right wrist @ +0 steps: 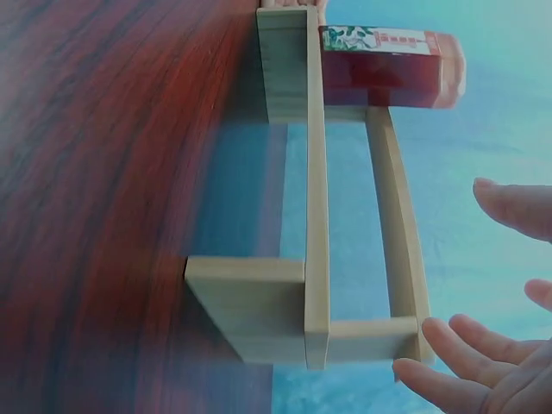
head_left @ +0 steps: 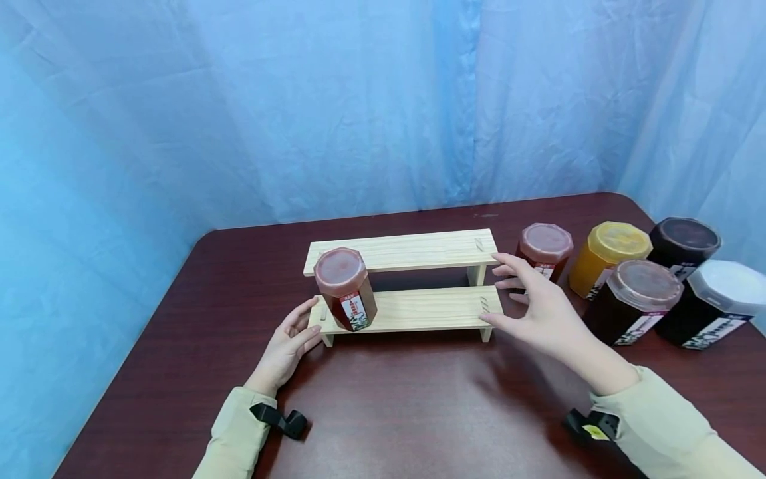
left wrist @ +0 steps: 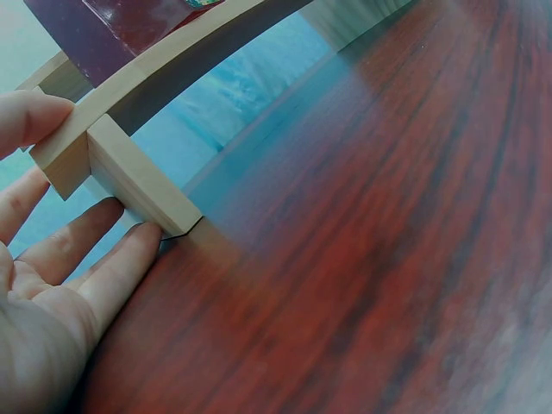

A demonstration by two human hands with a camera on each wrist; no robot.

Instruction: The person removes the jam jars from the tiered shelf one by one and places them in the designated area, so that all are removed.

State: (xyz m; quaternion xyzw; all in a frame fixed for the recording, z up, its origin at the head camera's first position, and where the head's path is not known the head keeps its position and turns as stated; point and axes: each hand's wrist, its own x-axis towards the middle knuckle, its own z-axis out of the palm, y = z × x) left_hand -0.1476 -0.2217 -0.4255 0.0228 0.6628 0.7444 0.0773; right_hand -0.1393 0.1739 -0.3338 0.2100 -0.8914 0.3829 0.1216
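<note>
A two-step wooden rack (head_left: 431, 310) stands on the table in the head view. On the left part of its lower step is a jar (head_left: 340, 274) of red contents with a pinkish lid and a white label. My left hand (head_left: 287, 351) grips the rack's left end: the thumb (left wrist: 39, 121) lies on the lower board's edge and the fingertips are against the leg (left wrist: 142, 177). At the rack's right end, my right hand (head_left: 547, 313) is spread with thumb and fingers apart, holding nothing. Its fingertips come right by the upper board's end (right wrist: 421, 332) in the right wrist view.
Several more jars stand at the right of the table: a red one (head_left: 546, 243), a yellow one (head_left: 616, 243), and dark ones, including a dark jar (head_left: 640, 286) and a white-lidded jar (head_left: 730, 286). Blue curtains (head_left: 359, 113) hang behind the dark red table (head_left: 407, 399).
</note>
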